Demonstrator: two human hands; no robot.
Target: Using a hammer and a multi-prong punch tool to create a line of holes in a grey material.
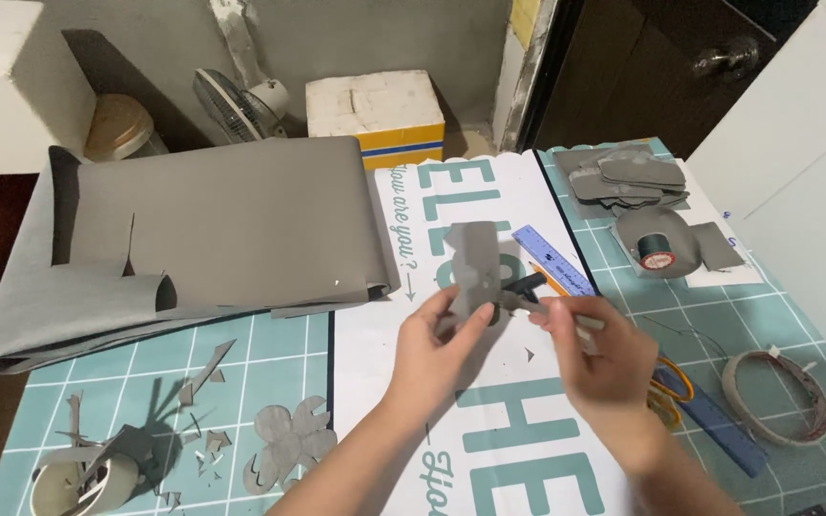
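Centrally, above white printed banner sheet w/ large teal letters (pixel 489 430): two bare hands raised together, seen from head cam looking down. Left hand (pixel 432 354) pinching lower edge of small grey cut piece of sheet material (pixel 475 260), thumb & fingers closed on it, piece standing roughly upright. Right hand (pixel 599 358) closed round a small dark tool w/ pale handle (pixel 528 294), tip touching the grey piece near its right edge; exact kind of tool too blurred to tell.

Just far-right of hands: translucent blue plastic ruler (pixel 552 260) lying diagonal, orange pencil (pixel 549 279) just beside it. Near-right, partly hidden under right hand: orange-handled scissors (pixel 671 382) on a dark blue strip (pixel 724 435). Further right: loose ring of tape (pixel 776 397) on teal gridded cutting mat (pixel 270 349).

Far right: stack of grey cut shapes (pixel 623 182), then spool of dark thread (pixel 657 250) resting on another grey piece.

Left & far-left: large roll of grey sheet material (pixel 212 229), partly unrolled, edge cut ragged. Near-left on mat: grey offcuts (pixel 205 368), a grey flower-like cut shape (pixel 289 444), white tape roll (pixel 83 483) at near-left corner.

Beyond table, far: small desk fan (pixel 231 105), white box w/ yellow & blue band (pixel 375 115), dark door w/ round knob (pixel 724 57).
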